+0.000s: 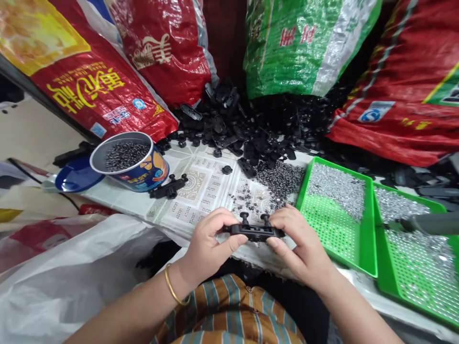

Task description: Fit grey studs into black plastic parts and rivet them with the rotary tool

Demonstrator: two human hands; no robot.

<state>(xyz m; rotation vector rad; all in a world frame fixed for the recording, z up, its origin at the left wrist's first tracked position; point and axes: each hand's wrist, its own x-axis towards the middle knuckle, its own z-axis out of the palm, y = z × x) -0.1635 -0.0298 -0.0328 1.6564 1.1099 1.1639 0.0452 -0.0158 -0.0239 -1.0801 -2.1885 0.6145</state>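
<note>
A flat, matte black plastic bar [254, 231] with two round-headed studs standing up from it sits just above the near edge of the table [208, 191], held between both hands. The left hand [210, 243] pinches its left end, fingers curled closed, thumb beneath. The right hand [297, 241] clamps the right end the same way. Behind lie a heap of black plastic parts [251, 129] and a scatter of shiny small metal pieces [281, 177]. Two green perforated trays [335, 224] crowd the right side; a printed tin can [131, 160] of dark pellets stands left. Woven sacks [301, 43] wall the back.
</note>
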